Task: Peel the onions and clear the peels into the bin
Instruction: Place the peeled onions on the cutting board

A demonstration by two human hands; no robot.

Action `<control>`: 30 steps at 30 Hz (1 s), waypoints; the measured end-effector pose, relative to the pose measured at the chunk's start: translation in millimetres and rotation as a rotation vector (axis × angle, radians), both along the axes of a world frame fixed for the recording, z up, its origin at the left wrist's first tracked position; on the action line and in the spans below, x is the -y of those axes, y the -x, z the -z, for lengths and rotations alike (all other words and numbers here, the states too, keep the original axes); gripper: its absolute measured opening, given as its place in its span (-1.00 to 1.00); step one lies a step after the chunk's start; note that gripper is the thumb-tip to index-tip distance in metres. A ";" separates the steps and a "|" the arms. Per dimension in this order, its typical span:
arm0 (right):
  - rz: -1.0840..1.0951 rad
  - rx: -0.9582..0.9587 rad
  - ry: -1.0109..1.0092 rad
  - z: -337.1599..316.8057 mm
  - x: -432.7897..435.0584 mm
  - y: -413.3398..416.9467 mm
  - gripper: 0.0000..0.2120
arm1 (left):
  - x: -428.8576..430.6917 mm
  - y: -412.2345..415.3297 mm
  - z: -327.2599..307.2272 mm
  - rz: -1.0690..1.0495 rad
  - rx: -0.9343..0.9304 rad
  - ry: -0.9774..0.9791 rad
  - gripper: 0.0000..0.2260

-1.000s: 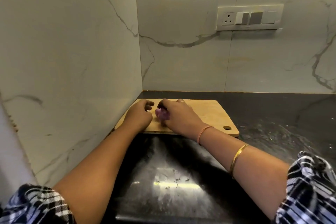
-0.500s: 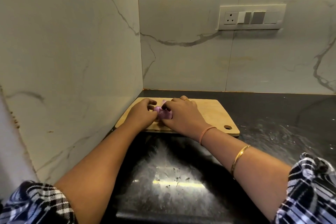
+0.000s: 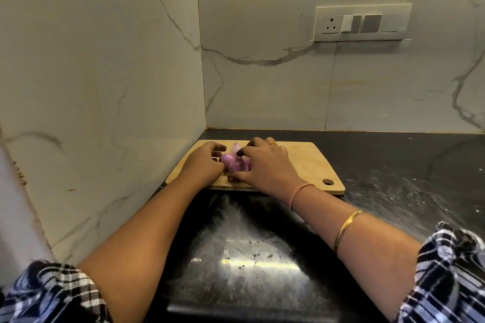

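Observation:
Purple onions (image 3: 231,161) lie in a small cluster on the wooden cutting board (image 3: 304,162), near its left half. My left hand (image 3: 203,162) curls against the left side of the cluster, fingers bent round the nearest onion. From the right, my right hand (image 3: 265,162) covers the other onions, its fingers and thumb cupped round them. A pale pointed piece of onion sticks up between the two hands. No bin is in view.
The board sits in the corner of a black stone counter (image 3: 393,181), close to the marble side wall (image 3: 105,86) and back wall. A socket and switch panel (image 3: 362,23) is mounted on the back wall. The counter's front edge runs just below my forearms.
My hands have closed in on the onions from both sides, and more of the purple cluster now shows between them. The right hand has shifted slightly away from me.

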State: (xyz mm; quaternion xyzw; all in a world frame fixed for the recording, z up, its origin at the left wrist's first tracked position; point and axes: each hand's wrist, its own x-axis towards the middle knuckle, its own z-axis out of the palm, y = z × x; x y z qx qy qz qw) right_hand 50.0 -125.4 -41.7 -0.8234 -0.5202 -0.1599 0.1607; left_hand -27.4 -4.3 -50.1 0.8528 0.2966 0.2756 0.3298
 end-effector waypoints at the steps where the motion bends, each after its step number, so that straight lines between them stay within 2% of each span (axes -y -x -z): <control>1: 0.002 -0.002 0.003 0.1 -0.1 -0.2 -0.49 | -0.4 -0.1 0.3 0.003 0.003 0.002 -0.61; 6: 0.000 -0.032 -0.003 -0.2 1.4 -0.9 -0.45 | -0.3 -0.7 0.7 0.003 0.002 0.001 -0.60; 12: -0.016 -0.091 -0.045 0.1 4.6 -0.7 -0.51 | -0.2 -0.7 1.3 0.002 -0.004 0.002 -0.62; 30: -0.055 -0.088 -0.031 -0.2 8.7 -1.8 -0.42 | -3.4 7.0 -5.7 0.086 -0.077 -0.004 -0.52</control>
